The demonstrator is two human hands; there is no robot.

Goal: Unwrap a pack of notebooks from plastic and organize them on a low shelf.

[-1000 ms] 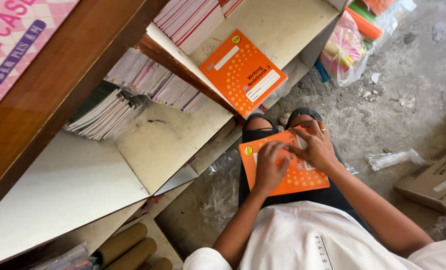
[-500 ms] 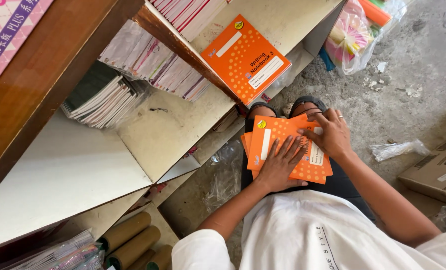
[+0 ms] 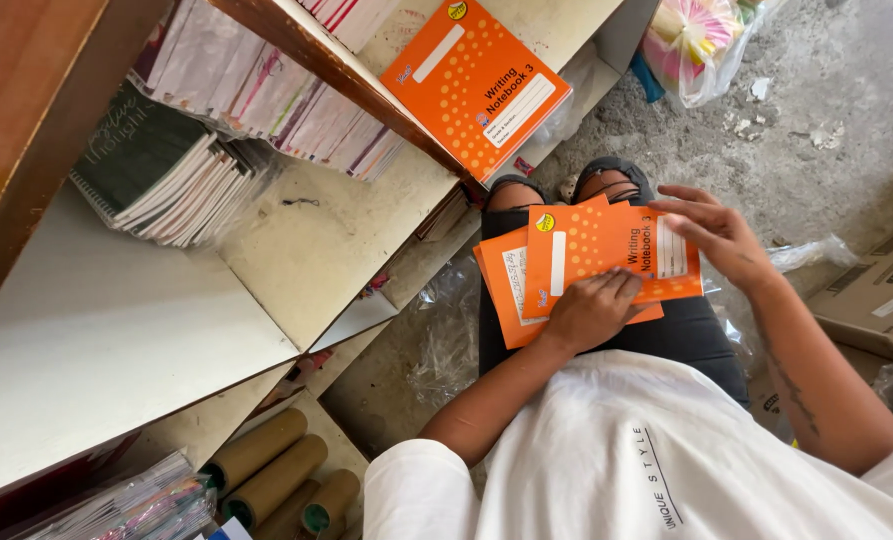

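On the lap, both hands fan orange notebooks (image 3: 576,265): left hand (image 3: 588,310) flat, pressing the lower edge, right hand (image 3: 718,232) spread over the top copy; sorting seems underway, next needing a firm pinch

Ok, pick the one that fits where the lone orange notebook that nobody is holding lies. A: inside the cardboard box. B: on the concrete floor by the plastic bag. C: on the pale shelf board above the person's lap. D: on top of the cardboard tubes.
C: the lone orange notebook lies flat on the pale shelf board, apart from both hands, which are on the orange notebooks in the lap.
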